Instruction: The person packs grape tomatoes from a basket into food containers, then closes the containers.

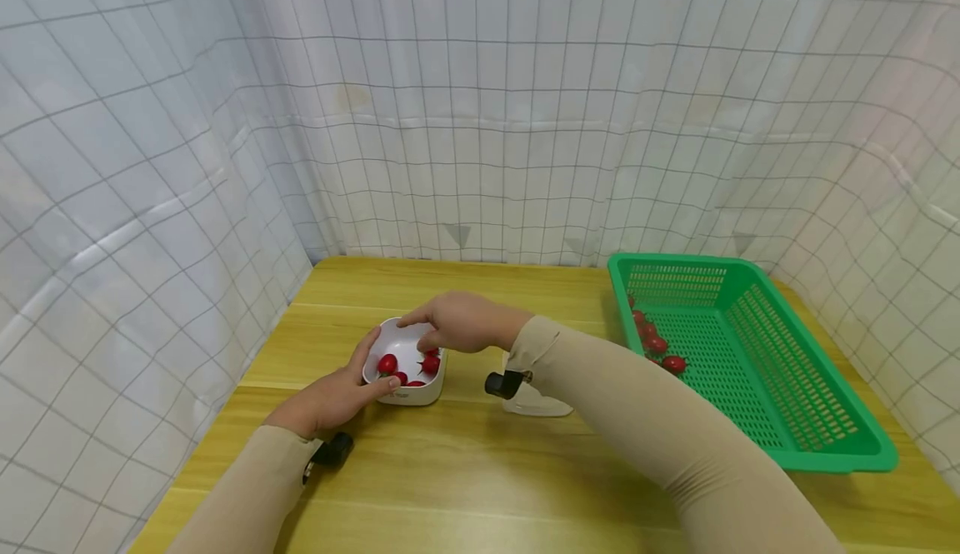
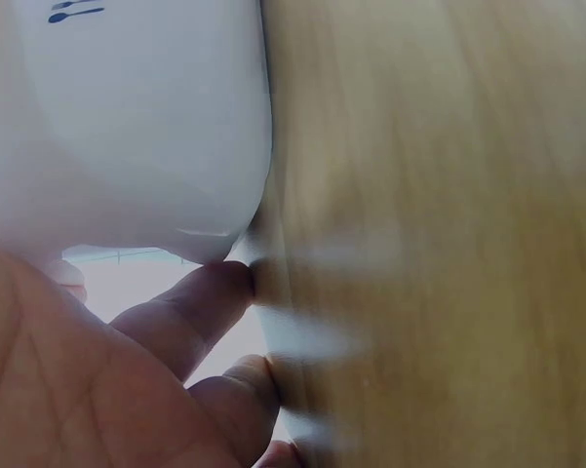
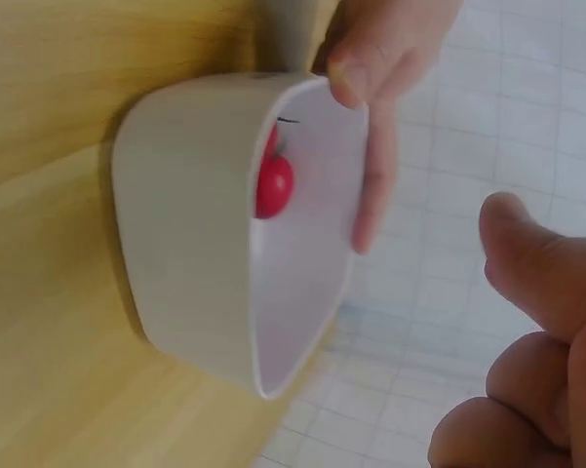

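Note:
A white square container [image 1: 403, 339] with rounded corners stands on the wooden table and holds several red cherry tomatoes [image 1: 387, 364]. My left hand [image 1: 333, 391] grips it from the left, thumb over the near rim and fingers along the outer side. In the left wrist view the container's wall [image 2: 156, 117] bears a small dark cutlery mark. Over the container's far right side hovers my right hand [image 1: 468, 321], its thumb and forefinger apart. Nothing shows between the thumb and fingers of the right hand [image 3: 541, 341] in the right wrist view, where its fingertips are partly cut off.
A green plastic basket [image 1: 813, 354] stands at the right, with several more cherry tomatoes [image 1: 656, 344] along its left side. A clear, flat lid-like piece [image 1: 536, 405] lies partly beneath my right forearm. White gridded sheets [image 1: 480, 137] surround the table [image 1: 450, 487] at the back and sides.

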`<state>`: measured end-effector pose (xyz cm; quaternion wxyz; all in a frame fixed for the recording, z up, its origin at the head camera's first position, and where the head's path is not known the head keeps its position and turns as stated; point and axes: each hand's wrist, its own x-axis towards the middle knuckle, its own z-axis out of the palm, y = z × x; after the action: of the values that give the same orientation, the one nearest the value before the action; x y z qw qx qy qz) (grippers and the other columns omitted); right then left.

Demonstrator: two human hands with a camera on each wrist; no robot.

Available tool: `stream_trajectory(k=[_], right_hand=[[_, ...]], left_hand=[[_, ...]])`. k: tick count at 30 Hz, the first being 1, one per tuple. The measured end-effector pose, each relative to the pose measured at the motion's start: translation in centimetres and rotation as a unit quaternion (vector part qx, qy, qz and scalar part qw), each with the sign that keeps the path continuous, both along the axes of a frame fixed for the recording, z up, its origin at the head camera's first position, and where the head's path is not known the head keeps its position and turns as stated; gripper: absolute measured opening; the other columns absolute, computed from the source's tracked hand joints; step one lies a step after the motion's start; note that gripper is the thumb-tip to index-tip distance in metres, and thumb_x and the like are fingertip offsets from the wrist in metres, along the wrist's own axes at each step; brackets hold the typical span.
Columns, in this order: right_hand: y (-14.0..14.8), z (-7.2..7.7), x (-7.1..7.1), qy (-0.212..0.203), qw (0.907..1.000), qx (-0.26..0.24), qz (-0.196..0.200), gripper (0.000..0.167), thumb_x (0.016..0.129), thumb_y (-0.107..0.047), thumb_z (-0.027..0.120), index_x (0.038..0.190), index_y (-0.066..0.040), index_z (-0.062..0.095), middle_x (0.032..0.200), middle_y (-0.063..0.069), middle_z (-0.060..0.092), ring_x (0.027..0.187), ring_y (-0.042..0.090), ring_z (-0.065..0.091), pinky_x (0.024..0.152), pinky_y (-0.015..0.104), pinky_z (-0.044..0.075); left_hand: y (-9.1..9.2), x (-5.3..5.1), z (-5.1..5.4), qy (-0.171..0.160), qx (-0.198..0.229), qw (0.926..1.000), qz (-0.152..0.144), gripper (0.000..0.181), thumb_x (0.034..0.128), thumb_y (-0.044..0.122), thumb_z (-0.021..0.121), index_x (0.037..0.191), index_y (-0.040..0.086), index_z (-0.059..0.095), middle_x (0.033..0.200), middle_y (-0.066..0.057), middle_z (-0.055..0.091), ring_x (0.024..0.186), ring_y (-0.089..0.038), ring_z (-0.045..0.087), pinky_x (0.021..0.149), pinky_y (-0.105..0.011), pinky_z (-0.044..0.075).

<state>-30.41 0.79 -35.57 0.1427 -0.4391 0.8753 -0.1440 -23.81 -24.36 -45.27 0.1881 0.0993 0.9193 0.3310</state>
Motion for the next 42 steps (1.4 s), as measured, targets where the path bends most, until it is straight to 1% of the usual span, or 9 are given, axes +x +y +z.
stream_trajectory(k=[6,9,13,21,28,31,34,37,42], right_hand=[[2.4,2.7,-0.8,-0.005,0.9980,-0.026,-0.057,0.046,0.107,-0.040,0.062,0.149,-0.019,0.062,0.146,0.002,0.066,0.128,0.018,0.065,0.109,0.037,0.051],[4.7,4.0,-1.5,0.016,0.9941,-0.037,-0.101,0.044,0.107,-0.039,0.062,0.147,-0.021,0.064,0.110,0.007,0.079,0.093,0.015,0.069,0.086,0.034,0.055],[9.4,5.4,-2.5,0.030,0.9845,-0.048,-0.166,0.043,0.107,-0.035,0.064,0.148,-0.024,0.063,0.064,0.003,0.058,0.059,0.012,0.039,0.066,0.032,0.039],[21.8,4.3,-4.4,0.031,0.9549,-0.056,-0.290,0.043,0.109,-0.030,0.058,0.151,-0.021,0.059,0.079,0.007,0.056,0.062,0.016,0.042,0.065,0.037,0.042],[30.0,0.8,-4.7,-0.004,0.9487,-0.032,-0.314,0.044,0.107,-0.022,0.061,0.149,-0.009,0.060,0.054,-0.002,0.044,0.046,0.011,0.030,0.054,0.032,0.038],[32.1,-0.6,-4.5,-0.013,0.9532,0.004,-0.302,0.045,0.106,-0.022,0.064,0.149,-0.008,0.060,0.089,0.014,0.076,0.052,0.017,0.042,0.062,0.038,0.046],[33.4,-1.7,-4.3,-0.016,0.9575,0.031,-0.286,0.044,0.106,-0.023,0.065,0.147,-0.010,0.062,0.144,0.025,0.064,0.091,0.037,0.070,0.086,0.053,0.056],[34.1,-2.4,-4.1,-0.033,0.9609,0.051,-0.270,0.041,0.105,-0.023,0.065,0.145,-0.012,0.065,0.152,0.028,0.056,0.132,0.051,0.058,0.103,0.064,0.051],[35.0,-3.2,-3.6,-0.083,0.9599,0.060,-0.261,0.037,0.102,-0.025,0.070,0.137,-0.015,0.072,0.152,0.028,0.055,0.135,0.052,0.055,0.105,0.065,0.050]], left_hand=[[0.0,0.0,0.1,-0.002,0.010,0.9999,0.000,0.103,0.1029,0.063,0.055,0.169,0.024,-0.015,0.169,-0.032,0.024,0.149,-0.054,0.039,0.118,-0.070,0.035],[0.0,0.0,0.2,0.000,0.012,0.9999,0.001,0.104,0.1025,0.062,0.056,0.169,0.023,-0.014,0.169,-0.032,0.025,0.149,-0.053,0.039,0.118,-0.069,0.035],[0.1,0.0,0.3,0.001,0.009,1.0000,0.001,0.104,0.1020,0.062,0.057,0.169,0.024,-0.013,0.168,-0.034,0.026,0.148,-0.053,0.040,0.118,-0.068,0.036],[0.1,0.0,0.2,0.003,0.002,1.0000,-0.004,0.103,0.1028,0.062,0.055,0.169,0.023,-0.014,0.166,-0.035,0.028,0.148,-0.054,0.040,0.118,-0.068,0.036],[0.2,0.0,0.3,-0.006,0.014,0.9999,-0.003,0.105,0.1025,0.061,0.056,0.169,0.022,-0.015,0.171,-0.033,0.017,0.152,-0.057,0.032,0.120,-0.070,0.031],[0.2,0.0,0.3,-0.010,0.017,0.9998,-0.002,0.105,0.1024,0.061,0.057,0.168,0.022,-0.016,0.172,-0.033,0.015,0.152,-0.058,0.030,0.120,-0.071,0.029],[0.1,0.0,0.3,-0.010,0.014,0.9998,-0.002,0.105,0.1027,0.061,0.057,0.168,0.023,-0.016,0.171,-0.033,0.015,0.152,-0.058,0.030,0.120,-0.071,0.030],[0.1,-0.1,0.3,-0.009,0.011,0.9999,-0.002,0.105,0.1025,0.061,0.057,0.168,0.023,-0.016,0.170,-0.034,0.016,0.151,-0.059,0.031,0.119,-0.071,0.031],[0.2,-0.1,0.4,-0.011,0.009,0.9999,-0.004,0.105,0.1030,0.060,0.056,0.168,0.024,-0.017,0.171,-0.035,0.015,0.151,-0.060,0.029,0.119,-0.072,0.030]])
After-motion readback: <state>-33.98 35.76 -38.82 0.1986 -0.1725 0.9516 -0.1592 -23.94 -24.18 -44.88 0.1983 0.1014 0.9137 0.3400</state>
